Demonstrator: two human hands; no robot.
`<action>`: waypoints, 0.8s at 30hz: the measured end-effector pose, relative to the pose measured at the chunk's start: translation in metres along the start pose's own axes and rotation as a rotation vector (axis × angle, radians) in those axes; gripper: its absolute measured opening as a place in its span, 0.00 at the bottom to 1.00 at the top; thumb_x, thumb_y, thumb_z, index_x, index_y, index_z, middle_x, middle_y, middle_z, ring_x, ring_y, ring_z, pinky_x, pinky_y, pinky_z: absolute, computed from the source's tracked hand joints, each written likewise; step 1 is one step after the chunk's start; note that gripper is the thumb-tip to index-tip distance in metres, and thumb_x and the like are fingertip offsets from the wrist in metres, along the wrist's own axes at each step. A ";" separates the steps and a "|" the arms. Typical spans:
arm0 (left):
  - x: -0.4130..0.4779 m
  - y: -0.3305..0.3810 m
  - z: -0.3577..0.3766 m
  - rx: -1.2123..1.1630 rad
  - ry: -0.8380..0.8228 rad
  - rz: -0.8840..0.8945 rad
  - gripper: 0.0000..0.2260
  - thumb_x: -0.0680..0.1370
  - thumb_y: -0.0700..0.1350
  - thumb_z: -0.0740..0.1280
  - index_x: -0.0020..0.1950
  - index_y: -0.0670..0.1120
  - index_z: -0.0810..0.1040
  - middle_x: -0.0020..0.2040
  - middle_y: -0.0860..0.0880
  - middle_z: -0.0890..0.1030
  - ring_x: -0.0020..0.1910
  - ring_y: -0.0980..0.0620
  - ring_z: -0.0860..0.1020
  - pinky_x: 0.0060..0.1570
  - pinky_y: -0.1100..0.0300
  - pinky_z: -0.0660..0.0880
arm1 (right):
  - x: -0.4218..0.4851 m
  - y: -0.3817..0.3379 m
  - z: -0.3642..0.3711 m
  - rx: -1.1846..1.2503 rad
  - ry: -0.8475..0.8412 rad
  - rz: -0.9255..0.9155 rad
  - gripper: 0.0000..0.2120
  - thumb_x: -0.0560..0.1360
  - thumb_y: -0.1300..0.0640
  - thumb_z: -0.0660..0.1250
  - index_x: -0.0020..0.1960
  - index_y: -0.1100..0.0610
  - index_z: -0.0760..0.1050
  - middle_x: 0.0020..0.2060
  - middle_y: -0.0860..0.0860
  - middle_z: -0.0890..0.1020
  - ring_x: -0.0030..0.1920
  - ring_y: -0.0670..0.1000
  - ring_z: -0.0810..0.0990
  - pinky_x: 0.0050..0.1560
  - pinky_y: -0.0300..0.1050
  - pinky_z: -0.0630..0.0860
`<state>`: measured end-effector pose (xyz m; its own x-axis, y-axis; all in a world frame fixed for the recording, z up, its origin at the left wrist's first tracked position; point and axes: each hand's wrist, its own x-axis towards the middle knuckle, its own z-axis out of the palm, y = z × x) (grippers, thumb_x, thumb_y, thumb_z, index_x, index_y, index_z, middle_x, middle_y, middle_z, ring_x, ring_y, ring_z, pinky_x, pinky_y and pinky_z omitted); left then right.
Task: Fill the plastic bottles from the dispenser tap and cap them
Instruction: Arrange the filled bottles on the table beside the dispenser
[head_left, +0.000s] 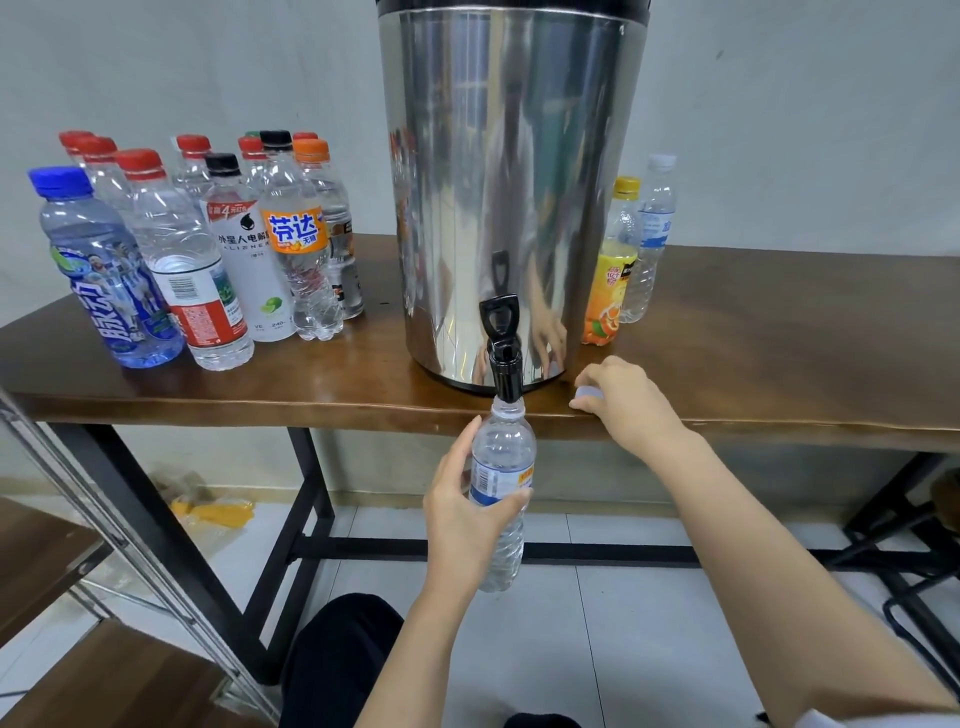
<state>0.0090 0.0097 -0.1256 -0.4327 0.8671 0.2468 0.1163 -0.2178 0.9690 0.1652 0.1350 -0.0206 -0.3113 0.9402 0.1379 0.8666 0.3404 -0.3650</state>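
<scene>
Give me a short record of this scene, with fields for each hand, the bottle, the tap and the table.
Left hand: grips the clear plastic bottle around its label
Bottle: uncapped, upright, mouth right under the black tap
Tap: low on the shiny steel dispenser drum
Right hand: fingers hold a pale plastic cap at the brown wooden table edge
Left of dispenser: cluster of capped bottles
Right of dispenser: yellow-capped orange-labelled bottle, white-capped clear bottle

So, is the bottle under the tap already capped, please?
No, the bottle sits open-necked at the tap while the right hand holds a pale cap.
</scene>
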 end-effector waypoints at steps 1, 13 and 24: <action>-0.002 -0.001 -0.001 -0.001 0.001 -0.010 0.39 0.65 0.40 0.81 0.69 0.66 0.71 0.66 0.56 0.78 0.65 0.51 0.77 0.63 0.47 0.77 | -0.001 0.002 -0.001 0.062 0.015 -0.003 0.12 0.79 0.55 0.67 0.61 0.58 0.78 0.55 0.56 0.75 0.52 0.55 0.75 0.55 0.49 0.73; -0.016 0.029 -0.034 -0.046 0.040 0.077 0.38 0.66 0.33 0.80 0.71 0.56 0.72 0.65 0.53 0.79 0.63 0.52 0.79 0.62 0.48 0.78 | -0.068 -0.090 -0.068 0.526 -0.049 -0.613 0.12 0.75 0.67 0.70 0.56 0.55 0.81 0.50 0.54 0.80 0.45 0.49 0.76 0.45 0.34 0.72; -0.013 0.070 -0.078 0.029 0.079 0.201 0.39 0.65 0.39 0.81 0.72 0.58 0.72 0.65 0.55 0.79 0.65 0.53 0.77 0.64 0.46 0.76 | -0.052 -0.150 -0.073 0.159 -0.155 -0.729 0.13 0.76 0.59 0.71 0.60 0.55 0.81 0.52 0.47 0.78 0.45 0.39 0.73 0.48 0.26 0.68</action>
<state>-0.0472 -0.0522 -0.0602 -0.4664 0.7695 0.4362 0.2322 -0.3694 0.8998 0.0799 0.0349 0.0937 -0.8447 0.4631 0.2683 0.3574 0.8612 -0.3613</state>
